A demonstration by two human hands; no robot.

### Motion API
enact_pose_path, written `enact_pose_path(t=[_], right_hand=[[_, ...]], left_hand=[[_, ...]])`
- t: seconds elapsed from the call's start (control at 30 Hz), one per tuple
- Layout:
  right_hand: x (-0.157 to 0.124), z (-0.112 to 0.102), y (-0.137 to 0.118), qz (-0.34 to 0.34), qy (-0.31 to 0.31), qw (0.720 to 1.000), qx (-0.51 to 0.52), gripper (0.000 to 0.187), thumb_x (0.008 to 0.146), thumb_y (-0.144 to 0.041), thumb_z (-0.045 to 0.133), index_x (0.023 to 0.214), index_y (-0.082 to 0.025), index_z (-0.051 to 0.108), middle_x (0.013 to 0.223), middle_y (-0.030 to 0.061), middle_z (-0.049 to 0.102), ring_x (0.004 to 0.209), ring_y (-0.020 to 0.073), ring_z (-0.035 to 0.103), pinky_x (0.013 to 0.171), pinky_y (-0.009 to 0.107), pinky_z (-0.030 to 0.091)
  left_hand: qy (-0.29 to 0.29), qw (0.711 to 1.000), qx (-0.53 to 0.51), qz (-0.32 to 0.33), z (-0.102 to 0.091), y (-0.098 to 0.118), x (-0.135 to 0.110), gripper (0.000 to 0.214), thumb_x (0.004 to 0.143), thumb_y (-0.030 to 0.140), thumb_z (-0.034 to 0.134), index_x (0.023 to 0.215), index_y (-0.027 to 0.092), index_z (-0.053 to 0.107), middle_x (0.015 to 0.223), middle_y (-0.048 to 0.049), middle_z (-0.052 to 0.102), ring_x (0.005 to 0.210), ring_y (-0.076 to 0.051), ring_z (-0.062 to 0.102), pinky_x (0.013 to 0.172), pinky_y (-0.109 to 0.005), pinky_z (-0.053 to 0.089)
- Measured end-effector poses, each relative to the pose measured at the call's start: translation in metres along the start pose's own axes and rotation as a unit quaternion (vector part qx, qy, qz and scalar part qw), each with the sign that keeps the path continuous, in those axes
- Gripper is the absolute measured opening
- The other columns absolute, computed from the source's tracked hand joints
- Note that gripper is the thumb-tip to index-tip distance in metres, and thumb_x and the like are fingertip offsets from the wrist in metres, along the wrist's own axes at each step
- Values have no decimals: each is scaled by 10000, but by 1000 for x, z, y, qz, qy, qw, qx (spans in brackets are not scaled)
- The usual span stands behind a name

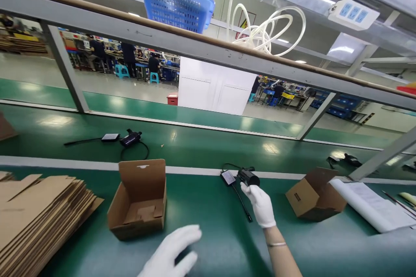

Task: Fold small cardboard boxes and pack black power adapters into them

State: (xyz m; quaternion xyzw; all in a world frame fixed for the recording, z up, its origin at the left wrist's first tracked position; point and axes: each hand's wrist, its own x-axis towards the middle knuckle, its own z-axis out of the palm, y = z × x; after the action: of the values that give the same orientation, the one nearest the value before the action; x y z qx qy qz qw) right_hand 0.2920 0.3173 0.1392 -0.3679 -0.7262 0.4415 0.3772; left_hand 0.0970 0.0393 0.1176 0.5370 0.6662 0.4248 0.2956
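Observation:
My right hand [261, 205], in a white glove, has its fingers closed on the near end of a black cylindrical device [248, 176] with a small bracket. A thin cable joins it to a flat black box with a white label [228, 177], and a black antenna-like rod [243, 203] reaches toward me from that box. My left hand [177, 251], gloved too, hovers over the green bench with thumb and fingers apart, holding nothing. Just beyond it on the left stands an open brown carton [138, 229], its lid raised and a cardboard fold inside.
Flattened cartons [42, 216] are stacked at the left. Another open carton [303, 197] stands right of my right hand, beside white sheets [373, 203]. A similar black device [130, 138] lies on the green belt [185, 147] behind. A metal rail [136, 41] crosses overhead, carrying a blue basket [177, 2].

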Motion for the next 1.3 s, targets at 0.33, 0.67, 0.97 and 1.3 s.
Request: enact_pose_path(t=[0.33,0.67,0.97,1.3], right_hand=[[-112,71,-87,-451,-123,840,-275,366,1008,-359,370,710,-227,537,709,45,614,559,170,556,502,279,414],[-66,52,-159,-573,-144,758,-276,294,1009,-299,447,770,-222,602,616,21,579,579,160,507,532,281,345],[-42,112,-166,-405,-405,819,-27,444,793,-643,661,702,-212,613,687,-10,609,623,123,561,574,232,449],[-88,121,-149,-345,-307,883,-79,562,892,-587,547,1308,-210,576,972,89,703,846,233,683,762,357,571]], left_hand=[[132,749,-645,-79,4,84,50,474,576,311,890,931,175,606,902,-37,662,856,-190,666,908,-367,495],[28,861,-508,-6,-54,58,-10,614,472,173,877,1018,171,595,837,-37,664,742,-199,645,680,-324,510],[-232,914,-326,-61,-64,54,-14,485,477,146,829,919,169,630,792,0,658,673,-155,578,594,-254,453],[302,938,-163,51,-46,60,-36,645,532,45,711,1140,202,563,1098,-74,650,1007,-275,638,932,-393,505]])
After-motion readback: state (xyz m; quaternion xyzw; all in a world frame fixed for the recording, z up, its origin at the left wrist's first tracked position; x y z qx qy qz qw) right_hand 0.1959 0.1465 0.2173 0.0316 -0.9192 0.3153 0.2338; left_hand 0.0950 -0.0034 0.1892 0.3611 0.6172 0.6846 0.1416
